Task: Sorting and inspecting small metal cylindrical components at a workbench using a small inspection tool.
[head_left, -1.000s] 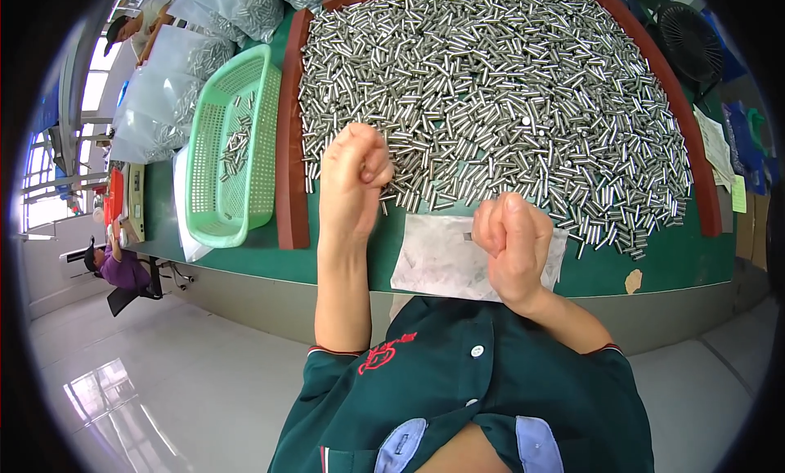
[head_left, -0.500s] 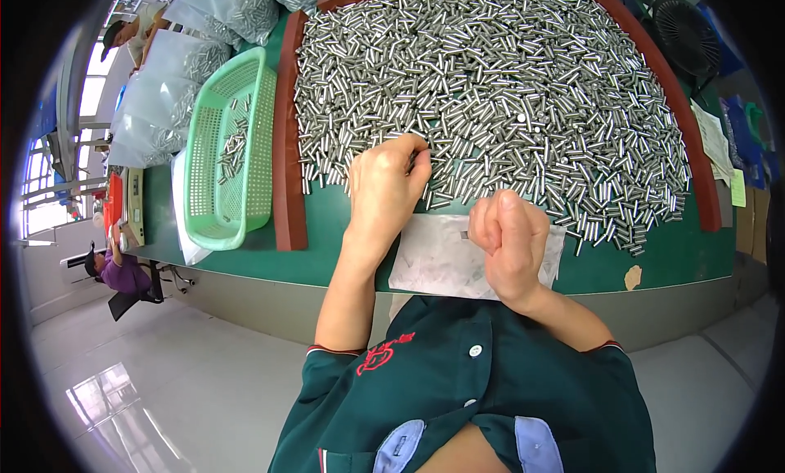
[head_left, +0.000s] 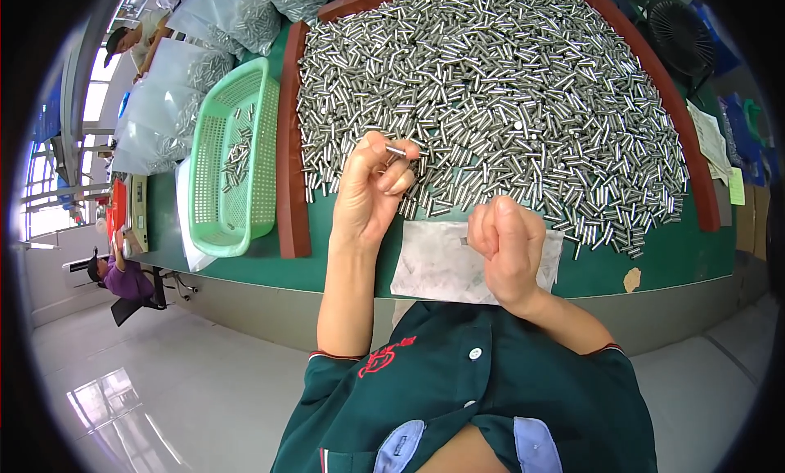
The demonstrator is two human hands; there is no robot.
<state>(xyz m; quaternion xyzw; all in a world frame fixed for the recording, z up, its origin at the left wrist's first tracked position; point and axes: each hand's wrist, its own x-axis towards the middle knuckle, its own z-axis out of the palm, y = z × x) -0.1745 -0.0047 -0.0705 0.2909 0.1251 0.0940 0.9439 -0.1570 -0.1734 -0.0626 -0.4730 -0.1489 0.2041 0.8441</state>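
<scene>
Above the near edge of the spread of loose cylindrical metal pins (head_left: 507,89), my left hand (head_left: 368,187) has its fingertips clamped on a single metal pin (head_left: 396,152), the other fingers curled in. My right hand (head_left: 513,248) is drawn into a fist over the smudged white sheet (head_left: 433,264), fingers together; whether anything sits inside it, I cannot tell. To my left, beyond the reddish-brown bar (head_left: 293,203), stands the pale green perforated basket (head_left: 263,162), a few pins (head_left: 237,158) lying in it.
</scene>
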